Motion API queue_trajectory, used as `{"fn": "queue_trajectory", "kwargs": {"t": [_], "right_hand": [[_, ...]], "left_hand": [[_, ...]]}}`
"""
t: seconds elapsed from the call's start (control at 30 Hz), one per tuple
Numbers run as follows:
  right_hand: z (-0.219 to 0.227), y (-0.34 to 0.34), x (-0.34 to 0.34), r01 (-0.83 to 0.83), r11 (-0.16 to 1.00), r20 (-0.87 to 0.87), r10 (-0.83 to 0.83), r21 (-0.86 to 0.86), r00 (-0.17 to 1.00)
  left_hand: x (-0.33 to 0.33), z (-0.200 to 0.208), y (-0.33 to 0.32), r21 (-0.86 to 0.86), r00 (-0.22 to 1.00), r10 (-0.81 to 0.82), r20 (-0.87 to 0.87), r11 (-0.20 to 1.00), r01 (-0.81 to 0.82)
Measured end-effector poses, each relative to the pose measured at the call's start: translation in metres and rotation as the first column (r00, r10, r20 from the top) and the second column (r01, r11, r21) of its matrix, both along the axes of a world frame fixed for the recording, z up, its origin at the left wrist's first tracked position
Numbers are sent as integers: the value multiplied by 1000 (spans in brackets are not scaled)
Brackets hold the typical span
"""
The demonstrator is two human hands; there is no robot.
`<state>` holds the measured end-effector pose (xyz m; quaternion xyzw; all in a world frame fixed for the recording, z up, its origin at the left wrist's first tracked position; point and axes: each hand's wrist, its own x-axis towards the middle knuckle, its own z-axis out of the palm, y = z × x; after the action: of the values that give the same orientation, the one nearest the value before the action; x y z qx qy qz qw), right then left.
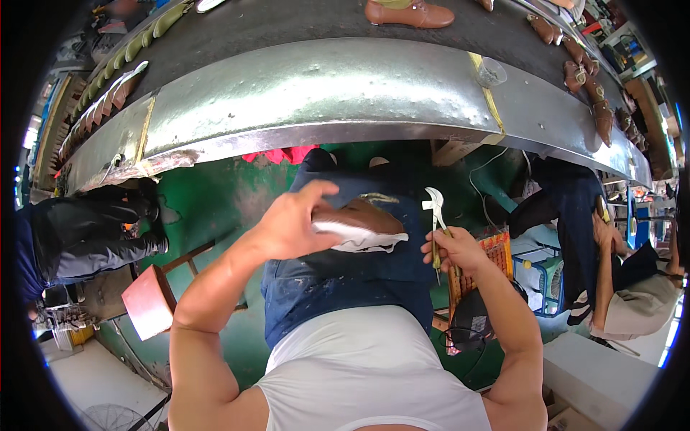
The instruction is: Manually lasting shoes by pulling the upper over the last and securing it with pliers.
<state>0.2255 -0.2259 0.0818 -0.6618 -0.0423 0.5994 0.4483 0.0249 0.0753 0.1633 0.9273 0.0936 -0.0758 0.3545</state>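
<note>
In the head view, the person's left hand [291, 224], just left of the frame's centre, is closed over the top of a brown leather shoe upper with a loose white lining [359, 231], fingers wrapped around it and thumb up, so the shoe rests on the lap against the dark blue denim apron [345, 284]. The white lining spills out to the right of the hand, toward the centre of the frame. Just right of centre, the right hand [454, 248] is clenched around the handles of metal lasting pincers with pale curved jaws [434, 215]; the tool stands nearly upright, its jaws above the fist and near the shoe's right end, though whether they touch it cannot be told. Across the upper half of the frame bends a long dented grey metal conveyor edge [330, 93], and on the dark belt behind it lie several brown shoes: 1 tan shoe [408, 14] at top centre and a row of darker ones [586, 75] at the upper right. A clear plastic cup [491, 72] sits on the metal edge at upper right. At lower left stands a small red stool [149, 302] on the green floor [215, 201]. Another person in dark clothes [86, 230] sits at the left edge, and a third seated person [618, 287] is at the right edge.
</note>
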Motion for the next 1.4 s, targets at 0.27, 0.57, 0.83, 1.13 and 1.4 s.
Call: {"fn": "queue_trajectory", "kwargs": {"t": [0.27,0.57,0.83,1.13,1.4], "right_hand": [[-15,-19,-23,77,990,1,-78,122,997],[5,-9,-60,-352,933,536,338,-79,774],[-14,12,-55,-433,838,655,536,-333,533],[7,14,-50,-525,810,665,545,-260,511],[29,38,-23,-564,807,144,588,-177,796]], "left_hand": [[69,-43,-24,-847,879,466,98,503,-173],[38,-113,-41,-583,960,-59,-273,804,-116],[28,-127,-71,78,988,155,25,985,-156],[8,-129,-75,-71,893,302,333,953,-296],[13,-116,-95,49,917,192,351,974,-223]]}}
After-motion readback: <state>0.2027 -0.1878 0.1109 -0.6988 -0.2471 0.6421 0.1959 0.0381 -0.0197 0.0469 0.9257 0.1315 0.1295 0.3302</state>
